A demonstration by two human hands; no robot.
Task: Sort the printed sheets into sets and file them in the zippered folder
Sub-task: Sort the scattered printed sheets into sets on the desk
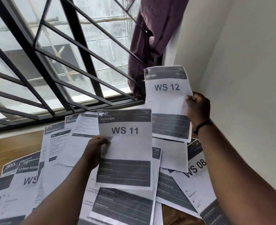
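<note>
Left hand (95,147) pinches WS 11 sheet (126,143), hiding sheets beneath.

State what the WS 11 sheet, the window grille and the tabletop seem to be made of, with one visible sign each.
WS 11 sheet: thin matte paper; it bends where the left hand pinches it.
Window grille: probably dark painted metal; slim, straight, rigid bars.
Tabletop: wood or wood-look laminate; brown grain lines.

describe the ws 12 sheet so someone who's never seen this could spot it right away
Start at the barred window and follow it right to the purple cloth hanging in the corner. Just below, the right hand pinches a sheet held up in the air. Its header reads KITCHEN, with WS 12 in bold; the other raised sheet reads WS 11.
</note>
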